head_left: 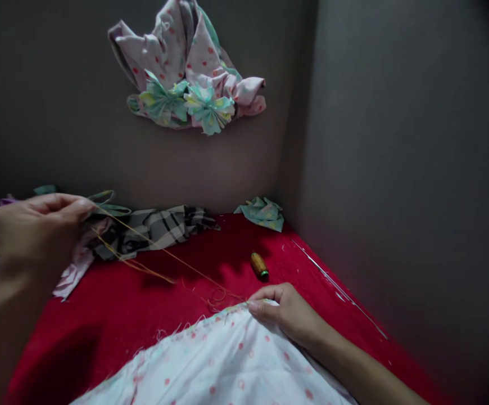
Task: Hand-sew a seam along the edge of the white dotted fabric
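Red cloth [80,332]; left hand [37,236] thread [164,253], right hand [282,312] fabric [211,360].

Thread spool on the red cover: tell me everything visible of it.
The spool of thread is small and cylindrical, wound with glossy golden-orange thread, with a dark green flange at its lower end. It lies on its side, slanting across the red cover, and only that cover appears to touch it. It sits apart from the right hand, just beyond its fingers. Whether a loose strand runs from it cannot be told from this view.
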The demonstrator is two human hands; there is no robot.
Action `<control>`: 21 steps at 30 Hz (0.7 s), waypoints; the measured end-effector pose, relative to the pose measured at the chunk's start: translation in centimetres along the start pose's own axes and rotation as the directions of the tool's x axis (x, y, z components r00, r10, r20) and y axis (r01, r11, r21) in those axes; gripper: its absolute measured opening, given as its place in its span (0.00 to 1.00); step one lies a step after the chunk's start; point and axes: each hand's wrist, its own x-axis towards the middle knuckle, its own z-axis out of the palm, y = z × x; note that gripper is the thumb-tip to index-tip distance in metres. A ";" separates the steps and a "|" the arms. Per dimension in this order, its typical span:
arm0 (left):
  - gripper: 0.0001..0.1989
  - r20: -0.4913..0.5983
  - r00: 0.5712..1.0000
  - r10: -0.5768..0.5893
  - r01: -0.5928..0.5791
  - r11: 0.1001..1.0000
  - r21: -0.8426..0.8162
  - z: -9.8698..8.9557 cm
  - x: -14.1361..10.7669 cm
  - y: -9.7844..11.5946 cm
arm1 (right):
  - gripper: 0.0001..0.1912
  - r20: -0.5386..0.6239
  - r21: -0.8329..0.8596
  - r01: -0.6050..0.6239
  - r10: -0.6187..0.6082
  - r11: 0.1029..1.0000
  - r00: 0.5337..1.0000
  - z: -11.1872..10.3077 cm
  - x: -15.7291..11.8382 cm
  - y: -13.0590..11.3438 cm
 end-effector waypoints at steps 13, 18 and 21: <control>0.06 0.539 0.841 0.035 -0.376 0.755 0.537 3.7 0.4 -5.8 | 0.10 -0.014 -0.037 0.002 -0.002 0.999 1.000 0.1 0.0 -0.2; 0.10 0.830 0.543 0.128 -0.423 0.895 0.139 7.1 -6.7 -2.4 | 0.10 -0.001 0.002 -0.005 0.005 1.000 1.000 0.1 0.0 -0.1; 0.10 0.859 0.481 0.177 -0.459 0.885 0.075 8.0 -10.1 -1.6 | 0.10 0.000 0.035 0.020 -0.020 0.999 1.000 0.1 0.0 0.0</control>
